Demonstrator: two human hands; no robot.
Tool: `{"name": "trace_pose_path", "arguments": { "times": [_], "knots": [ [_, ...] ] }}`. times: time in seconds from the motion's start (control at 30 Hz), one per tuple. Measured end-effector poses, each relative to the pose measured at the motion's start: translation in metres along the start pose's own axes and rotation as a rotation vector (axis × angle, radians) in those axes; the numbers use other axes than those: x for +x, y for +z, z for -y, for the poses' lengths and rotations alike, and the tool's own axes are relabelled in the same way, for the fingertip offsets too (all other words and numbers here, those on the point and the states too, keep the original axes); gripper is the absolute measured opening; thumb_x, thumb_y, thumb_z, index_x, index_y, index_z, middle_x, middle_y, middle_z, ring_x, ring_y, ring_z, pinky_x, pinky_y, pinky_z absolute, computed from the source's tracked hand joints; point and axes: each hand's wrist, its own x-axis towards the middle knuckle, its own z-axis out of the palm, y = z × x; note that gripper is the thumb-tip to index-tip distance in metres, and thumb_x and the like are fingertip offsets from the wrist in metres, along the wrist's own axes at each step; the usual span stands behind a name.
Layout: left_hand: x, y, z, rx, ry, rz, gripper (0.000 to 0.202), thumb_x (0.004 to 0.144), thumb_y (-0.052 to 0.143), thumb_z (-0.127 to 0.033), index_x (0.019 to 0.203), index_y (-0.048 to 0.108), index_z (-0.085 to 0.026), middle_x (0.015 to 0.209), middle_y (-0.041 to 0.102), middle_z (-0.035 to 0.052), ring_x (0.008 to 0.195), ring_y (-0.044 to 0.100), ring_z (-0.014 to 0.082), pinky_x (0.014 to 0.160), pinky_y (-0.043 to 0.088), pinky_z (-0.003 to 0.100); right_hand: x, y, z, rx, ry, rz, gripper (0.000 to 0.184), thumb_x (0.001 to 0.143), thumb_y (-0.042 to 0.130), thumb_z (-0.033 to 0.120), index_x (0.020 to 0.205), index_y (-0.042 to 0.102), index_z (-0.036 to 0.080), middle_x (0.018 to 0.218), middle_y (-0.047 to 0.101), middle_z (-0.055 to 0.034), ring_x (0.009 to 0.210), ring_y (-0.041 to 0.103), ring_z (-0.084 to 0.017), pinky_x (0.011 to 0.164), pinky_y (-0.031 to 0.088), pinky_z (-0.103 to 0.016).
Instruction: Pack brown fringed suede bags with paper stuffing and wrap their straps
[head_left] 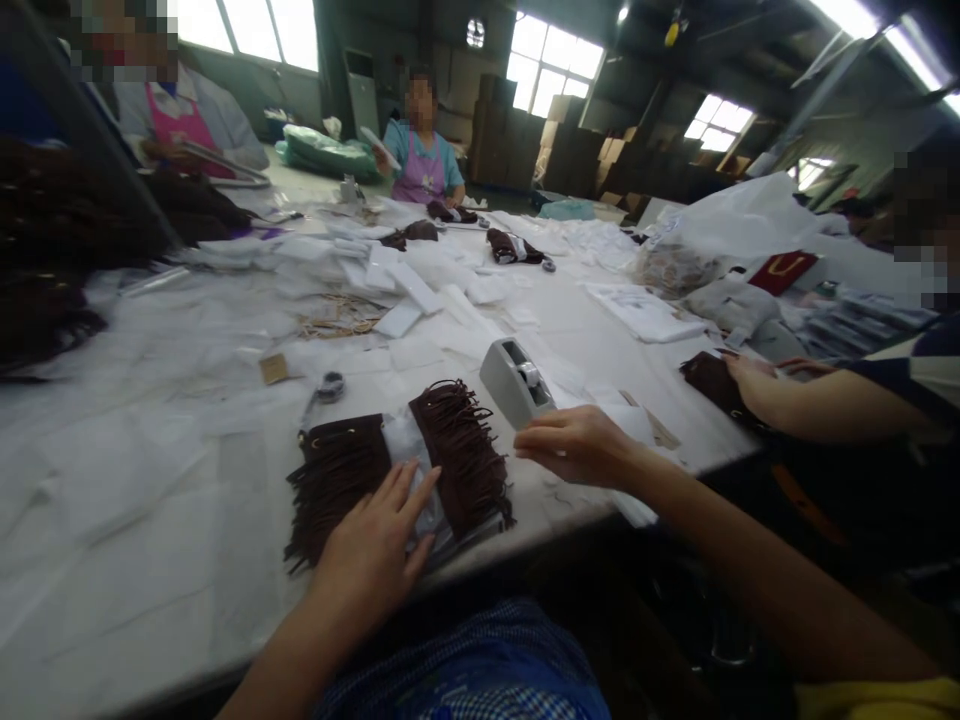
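Note:
A dark brown fringed bag (461,450) lies at the table's front edge with a clear plastic wrap (405,440) round its middle. My left hand (379,535) rests on the bag and wrap, fingers stretched out. Just right of the bag, my right hand (577,445) is at the near end of a grey tape dispenser (517,380). Its fingers are pinched together; whatever is between them is too small to make out. A small dark coil (330,387) lies behind the bag's left corner.
White sheets and packets (409,290) cover much of the table (570,310). Brown strips (341,318) and a tan card (274,369) lie beyond the bag. At right, a co-worker's hand (750,385) touches another brown item. Two people (420,160) work across the table.

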Motion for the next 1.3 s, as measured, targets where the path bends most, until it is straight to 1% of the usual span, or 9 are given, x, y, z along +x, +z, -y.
{"name": "trace_pose_path", "arguments": {
  "times": [0.17, 0.33, 0.5, 0.73, 0.83, 0.97, 1.03, 1.13, 1.3],
  "knots": [
    [0.001, -0.005, -0.004, -0.027, -0.033, 0.023, 0.068, 0.083, 0.059, -0.026, 0.148, 0.041, -0.026, 0.152, 0.043, 0.0127, 0.138, 0.044, 0.0311, 0.102, 0.049, 0.048, 0.112, 0.005, 0.023, -0.086, -0.357, 0.18, 0.019, 0.092, 0.058, 0.037, 0.089, 0.074, 0.027, 0.086, 0.073, 0.0013, 0.075, 0.064, -0.014, 0.061, 0.035, -0.024],
    [0.002, -0.011, -0.007, -0.079, -0.087, 0.12, 0.072, 0.082, 0.057, -0.023, 0.151, 0.036, -0.028, 0.157, 0.035, 0.0124, 0.142, 0.036, 0.0316, 0.107, 0.043, 0.053, 0.191, 0.033, 0.032, -0.163, -0.501, 0.401, 0.018, 0.087, 0.065, 0.039, 0.082, 0.074, 0.024, 0.08, 0.074, 0.0004, 0.069, 0.062, -0.014, 0.058, 0.03, -0.025],
    [0.004, -0.013, -0.007, -0.12, -0.115, 0.193, 0.075, 0.081, 0.055, -0.02, 0.152, 0.032, -0.03, 0.16, 0.026, 0.0114, 0.146, 0.028, 0.0303, 0.111, 0.038, 0.053, 0.23, 0.051, 0.029, -0.224, -0.514, 0.576, 0.028, 0.082, 0.068, 0.049, 0.088, 0.075, 0.023, 0.081, 0.075, -0.0025, 0.07, 0.063, -0.016, 0.057, 0.029, -0.026],
    [0.005, -0.013, -0.008, -0.109, -0.125, 0.193, 0.075, 0.081, 0.055, -0.02, 0.152, 0.033, -0.03, 0.16, 0.026, 0.013, 0.145, 0.028, 0.031, 0.11, 0.039, 0.054, 0.259, 0.065, 0.012, -0.166, -0.391, 0.619, 0.06, 0.066, 0.078, 0.063, 0.108, 0.068, 0.022, 0.09, 0.074, -0.0029, 0.074, 0.064, -0.018, 0.059, 0.034, -0.024],
    [0.003, -0.012, -0.009, -0.088, -0.115, 0.167, 0.075, 0.081, 0.055, -0.02, 0.152, 0.033, -0.03, 0.159, 0.028, 0.0134, 0.144, 0.031, 0.0308, 0.108, 0.041, 0.053, 0.261, 0.064, 0.0, -0.146, -0.264, 0.564, 0.043, 0.071, 0.08, 0.05, 0.1, 0.069, 0.021, 0.092, 0.074, -0.0016, 0.075, 0.065, -0.016, 0.058, 0.036, -0.022],
    [0.0, -0.007, -0.008, -0.045, -0.085, 0.097, 0.075, 0.081, 0.056, -0.019, 0.151, 0.034, -0.03, 0.157, 0.032, 0.0134, 0.142, 0.037, 0.0306, 0.106, 0.045, 0.052, 0.238, 0.06, -0.001, -0.263, -0.103, 0.234, 0.018, 0.09, 0.064, 0.029, 0.104, 0.07, 0.018, 0.102, 0.074, -0.0076, 0.091, 0.067, -0.02, 0.068, 0.041, -0.025],
    [0.0, -0.004, -0.008, -0.013, -0.066, 0.046, 0.075, 0.081, 0.058, -0.02, 0.151, 0.034, -0.03, 0.156, 0.035, 0.0134, 0.14, 0.04, 0.0307, 0.104, 0.047, 0.051, 0.218, 0.064, 0.001, -0.162, -0.216, 0.182, 0.022, 0.098, 0.053, 0.028, 0.113, 0.067, 0.02, 0.109, 0.073, -0.0063, 0.097, 0.067, -0.018, 0.077, 0.044, -0.025],
    [-0.003, 0.005, -0.009, 0.051, -0.046, -0.063, 0.069, 0.084, 0.06, -0.023, 0.149, 0.038, -0.028, 0.154, 0.038, 0.0133, 0.138, 0.043, 0.0313, 0.102, 0.049, 0.05, 0.186, 0.076, 0.002, -0.059, -0.444, 0.17, 0.023, 0.097, 0.056, 0.028, 0.114, 0.068, 0.021, 0.113, 0.072, -0.0062, 0.104, 0.066, -0.018, 0.093, 0.045, -0.03],
    [-0.027, 0.023, -0.013, 0.156, 0.03, -0.308, 0.052, 0.095, 0.05, -0.028, 0.145, 0.044, -0.016, 0.153, 0.041, 0.0126, 0.141, 0.039, 0.0293, 0.109, 0.043, 0.05, 0.117, 0.08, 0.009, 0.071, -0.309, -0.209, 0.028, 0.098, 0.051, 0.02, 0.122, 0.065, 0.02, 0.128, 0.066, -0.0107, 0.118, 0.06, -0.021, 0.106, 0.042, -0.041]
  ]
}}
